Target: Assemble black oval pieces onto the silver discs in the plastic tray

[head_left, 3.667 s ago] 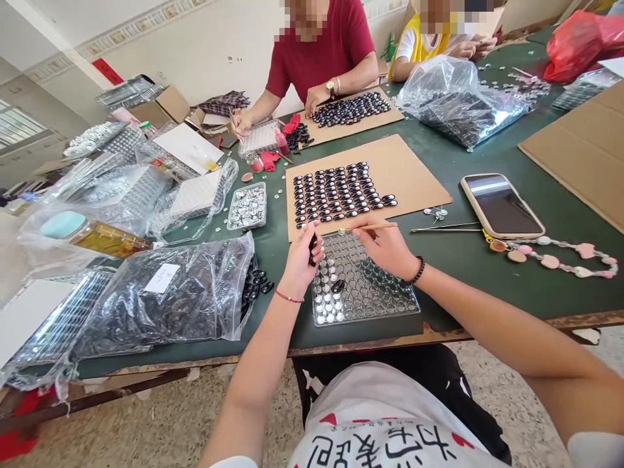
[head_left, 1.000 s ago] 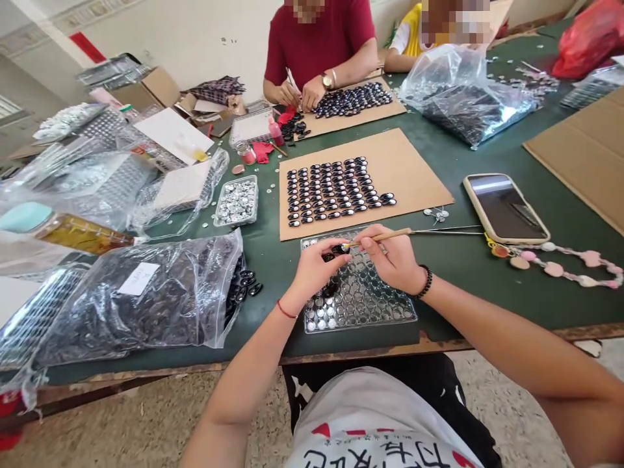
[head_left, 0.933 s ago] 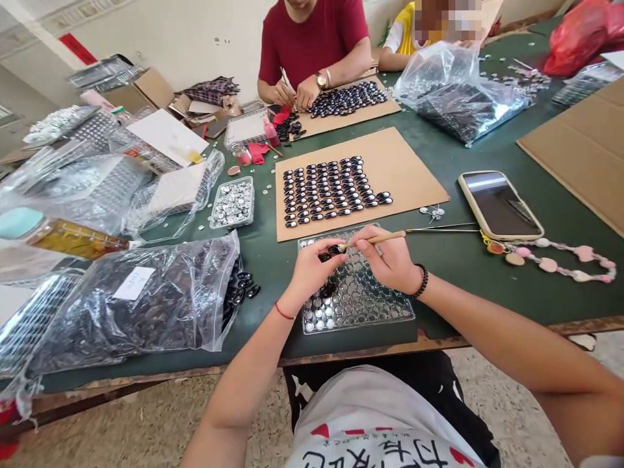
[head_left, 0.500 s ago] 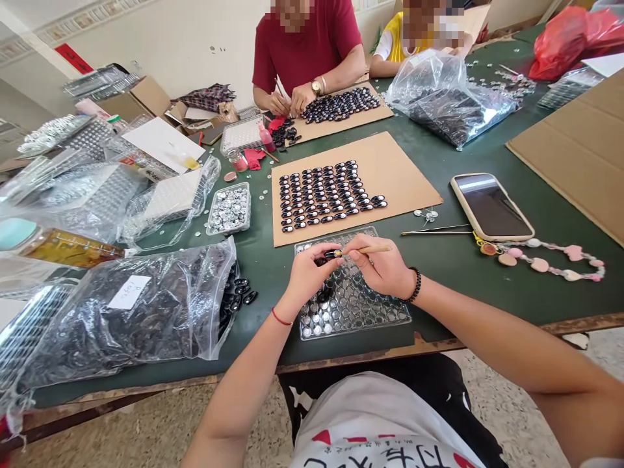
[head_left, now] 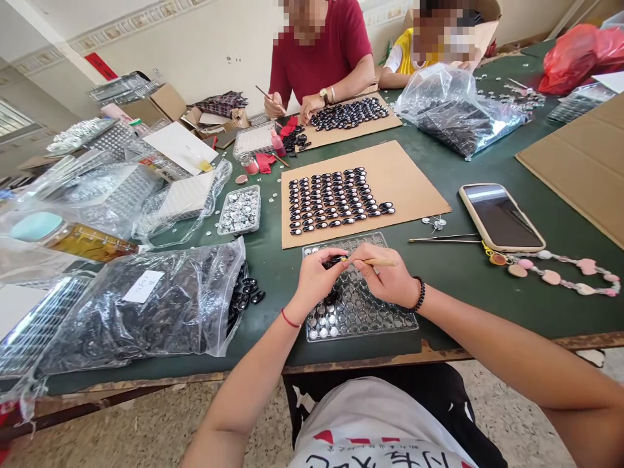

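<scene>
My left hand (head_left: 319,276) is closed on a small glossy black oval piece (head_left: 335,259), pinched between thumb and fingertips. My right hand (head_left: 383,276) grips a thin wooden-handled stick (head_left: 383,262), its tip touching or very close to the black piece. Both hands hover over a clear plastic tray (head_left: 363,318) of round cells, some at the lower left filled with silvery discs. More black pieces lie on the tray, partly hidden under my left hand. Beyond the tray, rows of black pieces with pale centres (head_left: 326,201) rest on a cardboard sheet (head_left: 404,175).
A zip bag of black pieces (head_left: 180,305) lies at left, near a tub of silvery discs (head_left: 240,211). To the right are tweezers (head_left: 443,239) and a phone (head_left: 502,218) with a beaded strap. Across the table, a person in red (head_left: 324,58) works beside another person in yellow.
The whole view has shifted slightly, so things appear further right and lower. My hands keep the same hold. The co-worker in red has raised a thin stick away from the pieces.
</scene>
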### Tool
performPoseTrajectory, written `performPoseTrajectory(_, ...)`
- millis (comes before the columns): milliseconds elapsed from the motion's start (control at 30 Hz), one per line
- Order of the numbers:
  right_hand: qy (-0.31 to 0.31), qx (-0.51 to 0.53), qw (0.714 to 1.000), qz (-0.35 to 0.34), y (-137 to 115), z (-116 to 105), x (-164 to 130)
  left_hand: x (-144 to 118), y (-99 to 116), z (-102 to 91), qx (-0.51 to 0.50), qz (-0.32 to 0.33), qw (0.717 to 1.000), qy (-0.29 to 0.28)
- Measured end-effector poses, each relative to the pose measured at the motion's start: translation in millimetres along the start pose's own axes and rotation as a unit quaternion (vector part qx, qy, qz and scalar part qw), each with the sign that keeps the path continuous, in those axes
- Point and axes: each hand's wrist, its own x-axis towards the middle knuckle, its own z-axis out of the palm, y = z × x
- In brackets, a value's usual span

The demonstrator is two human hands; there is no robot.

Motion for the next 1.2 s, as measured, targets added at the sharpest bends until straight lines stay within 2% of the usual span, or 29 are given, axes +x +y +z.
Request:
performPoseTrajectory(100,0.025,0.128,0.984,0.121,4,0,4,-2,0,1.3,-0.018,0.001,1.000,-0.013)
performPoseTrajectory(167,0.043,0.249,0.944,0.214,8,-3,8,-4,1,1.5,-0.025,-0.001,0.999,-0.034)
performPoseTrajectory(200,0.044,0.287,0.926,0.242,11,-4,10,-4,1,1.4,-0.023,-0.002,0.999,-0.042)
performPoseTrajectory(233,0.041,0.295,0.920,0.256,13,-5,11,-5,2,1.2,-0.019,-0.002,0.999,-0.046)
performPoseTrajectory(300,0.017,0.230,0.938,0.259,15,-6,13,-5,4,0.7,-0.012,0.007,0.999,-0.041)
performPoseTrajectory(400,-0.054,0.128,0.959,0.246,14,-6,14,-6,5,1.3,-0.010,0.032,0.999,-0.025)
performPoseTrajectory(467,-0.086,0.137,0.953,0.255,11,-5,15,-6,5,2.7,-0.005,0.036,0.999,-0.015)
performPoseTrajectory(633,-0.112,0.158,0.943,0.272,11,-6,18,-7,4,4.6,0.039,-0.006,0.999,0.022)
performPoseTrajectory(700,-0.097,0.135,0.949,0.266,21,-11,23,-7,4,3.5,0.047,-0.002,0.999,0.022)
performPoseTrajectory(833,0.039,-0.007,0.961,0.275,68,-35,44,-4,6,2.4,0.071,0.016,0.997,-0.014)
performPoseTrajectory(867,0.052,-0.059,0.958,0.277,84,-43,49,-5,7,2.1,0.084,0.023,0.996,-0.023)
performPoseTrajectory(933,0.036,-0.158,0.940,0.299,113,-58,56,-8,10,-1.2,0.115,0.037,0.992,-0.027)
performPoseTrajectory(1000,0.013,-0.237,0.916,0.322,137,-71,57,-18,12,-11.9,0.154,0.039,0.987,-0.004)
performPoseTrajectory(1067,-0.030,-0.295,0.898,0.324,152,-79,54,-36,10,-32.2,0.202,0.022,0.978,0.051)
performPoseTrajectory(1133,-0.029,-0.321,0.904,0.282,155,-79,52,-65,4,-59.0,0.266,-0.024,0.955,0.128)
performPoseTrajectory(1200,-0.014,-0.322,0.918,0.230,142,-69,53,-100,-6,-85.4,0.343,-0.098,0.913,0.200)
